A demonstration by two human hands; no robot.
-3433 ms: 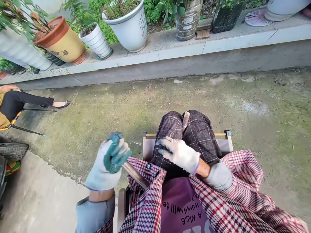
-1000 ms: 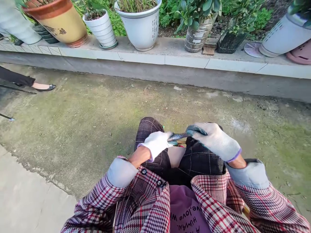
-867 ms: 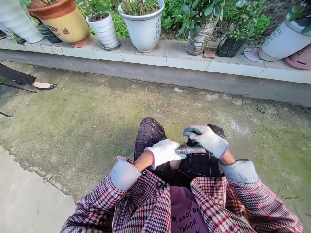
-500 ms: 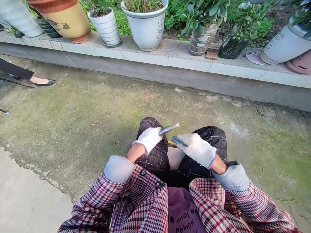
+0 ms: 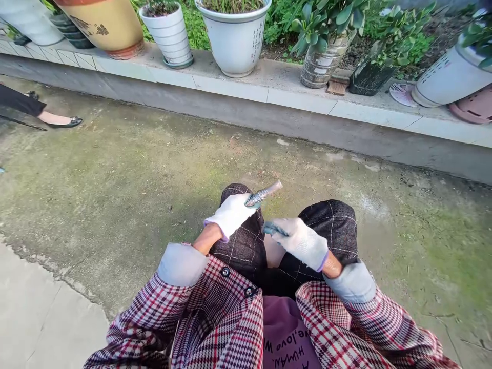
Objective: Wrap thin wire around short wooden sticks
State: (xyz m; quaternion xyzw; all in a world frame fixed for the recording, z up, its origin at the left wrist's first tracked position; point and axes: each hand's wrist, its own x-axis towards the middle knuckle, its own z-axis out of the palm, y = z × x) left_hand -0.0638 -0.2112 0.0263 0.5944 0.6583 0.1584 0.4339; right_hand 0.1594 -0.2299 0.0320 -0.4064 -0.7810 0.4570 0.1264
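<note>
My left hand (image 5: 235,211), in a white glove with grey-blue fingertips, is closed round a short rod (image 5: 264,193). Its middle is wound with shiny silvery wire or thread, and its pale bare end points up and to the right. My right hand (image 5: 300,238), gloved the same way, is apart from the rod, below and right of it. Its fingers are pressed together, pointing left, between my knees. Whatever they may hold is hidden or too thin to see. Both hands are above my dark checked trousers (image 5: 326,225).
A low tiled ledge (image 5: 230,88) runs across ahead, bearing several potted plants, among them a white pot (image 5: 234,41) and a yellow pot (image 5: 103,25). Mossy concrete ground (image 5: 126,169) lies around me. Another person's foot in a black shoe (image 5: 65,122) is at left.
My left hand has risen slightly with the rod, which tilts up more. My right hand has moved down and left, farther from the rod. The other person's foot appears slightly farther left.
</note>
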